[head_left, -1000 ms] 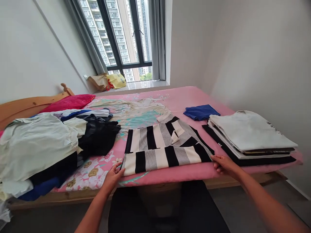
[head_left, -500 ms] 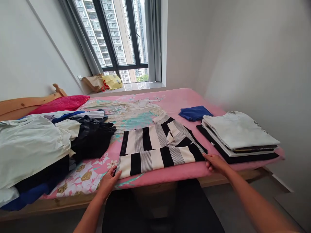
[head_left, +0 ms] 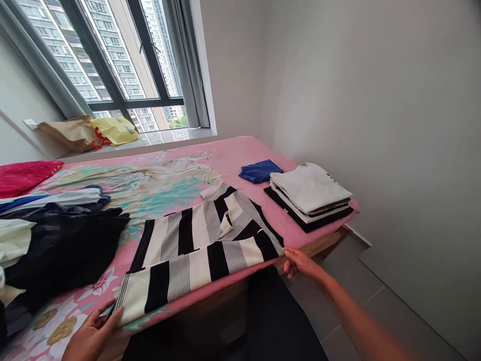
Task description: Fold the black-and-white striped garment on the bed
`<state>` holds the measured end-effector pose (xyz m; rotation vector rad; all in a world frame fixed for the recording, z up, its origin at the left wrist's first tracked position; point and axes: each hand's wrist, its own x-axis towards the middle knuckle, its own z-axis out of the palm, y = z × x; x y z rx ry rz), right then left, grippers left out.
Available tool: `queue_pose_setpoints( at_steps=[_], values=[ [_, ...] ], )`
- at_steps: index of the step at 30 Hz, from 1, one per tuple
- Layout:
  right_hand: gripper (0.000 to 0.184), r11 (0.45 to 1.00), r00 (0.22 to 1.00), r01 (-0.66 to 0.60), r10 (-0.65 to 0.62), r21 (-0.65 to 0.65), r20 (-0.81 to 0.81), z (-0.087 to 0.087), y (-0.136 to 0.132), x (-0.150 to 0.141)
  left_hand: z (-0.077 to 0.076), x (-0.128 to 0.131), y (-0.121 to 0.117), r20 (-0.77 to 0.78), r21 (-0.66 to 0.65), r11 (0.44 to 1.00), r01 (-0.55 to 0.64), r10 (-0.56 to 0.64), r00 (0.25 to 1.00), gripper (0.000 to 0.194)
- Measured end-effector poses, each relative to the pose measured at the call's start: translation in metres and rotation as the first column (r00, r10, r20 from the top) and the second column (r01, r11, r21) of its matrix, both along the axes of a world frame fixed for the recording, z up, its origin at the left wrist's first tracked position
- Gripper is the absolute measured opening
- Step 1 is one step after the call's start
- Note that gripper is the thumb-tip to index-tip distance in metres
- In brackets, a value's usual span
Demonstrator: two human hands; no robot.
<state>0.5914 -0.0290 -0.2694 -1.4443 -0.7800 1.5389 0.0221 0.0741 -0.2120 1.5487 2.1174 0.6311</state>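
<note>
One left hand, one right hand, one striped garment.
I count one bed, one heap of loose clothes, one stack of folded clothes, one blue garment and one red cushion. The heap's pieces overlap too much for me to number; the stack shows at least four layers, though I can't fix the total. Over by the glass I make it two bags: one brown bag, one yellow bag. There's one window, two curtains, a left curtain and a right curtain, and one white wall plate.
</note>
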Motion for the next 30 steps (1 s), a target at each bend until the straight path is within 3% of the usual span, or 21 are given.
queue_pose_setpoints(
  at_steps=[3, 7, 9, 11, 14, 16, 18, 20, 22, 23, 24, 27, 30],
  values=[
    [0.043, 0.996, 0.996, 0.087, -0.087, 0.016, 0.005, 0.004, -0.001, 0.002, 0.003, 0.003, 0.003, 0.043, -0.143, 0.989, -0.035, 0.041, 0.998, 0.068],
    [0.041, 0.978, 0.97, 0.19, -0.2, 0.084, 0.138, 0.012, 0.001, 0.004, 0.002, 0.002, 0.003, 0.066, -0.131, 0.99, -0.053, 0.062, 0.996, 0.064],
    [0.037, 0.942, 0.897, 0.278, -0.325, 0.188, 0.3, 0.016, 0.001, 0.002, 0.004, 0.003, -0.001, -0.004, -0.094, 0.994, -0.05, 0.05, 0.999, 0.062],
    [0.033, 0.895, 0.775, 0.308, -0.433, 0.324, 0.46, 0.024, 0.002, -0.006, 0.007, 0.008, -0.007, -0.084, -0.014, 0.999, -0.049, 0.047, 0.995, 0.059],
    [0.027, 0.872, 0.666, 0.132, -0.43, 0.471, 0.609, 0.044, 0.008, -0.031, 0.011, 0.028, -0.017, -0.251, 0.275, 0.96, 0.047, 0.024, 0.968, 0.048],
    [0.023, 0.851, 0.649, -0.069, -0.358, 0.521, 0.672, 0.059, 0.015, -0.057, 0.011, 0.051, -0.021, -0.32, 0.434, 0.869, 0.239, -0.099, 0.942, 0.039],
    [0.021, 0.792, 0.646, -0.284, -0.258, 0.54, 0.718, 0.07, 0.025, -0.086, 0.007, 0.077, -0.022, -0.323, 0.447, 0.778, 0.441, -0.32, 0.891, 0.032],
    [0.022, 0.703, 0.626, -0.487, -0.133, 0.518, 0.769, 0.073, 0.04, -0.112, 0.002, 0.103, -0.021, -0.319, 0.354, 0.701, 0.619, -0.532, 0.785, 0.033],
    [0.023, 0.621, 0.56, -0.635, -0.038, 0.458, 0.828, 0.069, 0.057, -0.131, -0.006, 0.12, -0.017, -0.332, 0.233, 0.666, 0.708, -0.63, 0.702, 0.036],
    [0.026, 0.618, 0.509, -0.672, -0.015, 0.408, 0.861, 0.064, 0.066, -0.137, -0.011, 0.124, -0.015, -0.346, 0.178, 0.693, 0.699, -0.62, 0.704, 0.037],
    [0.031, 0.647, 0.451, -0.68, 0.0, 0.344, 0.893, 0.059, 0.075, -0.139, -0.016, 0.125, -0.013, -0.366, 0.132, 0.744, 0.655, -0.577, 0.73, 0.039],
    [0.052, 0.787, 0.288, -0.601, 0.053, 0.138, 0.956, 0.042, 0.096, -0.135, -0.031, 0.114, -0.007, -0.425, 0.061, 0.886, 0.459, -0.393, 0.815, 0.055],
    [0.059, 0.816, 0.193, -0.575, 0.069, 0.056, 0.979, 0.028, 0.105, -0.13, -0.038, 0.105, -0.001, -0.422, 0.097, 0.916, 0.39, -0.317, 0.85, 0.056]
  ],
)
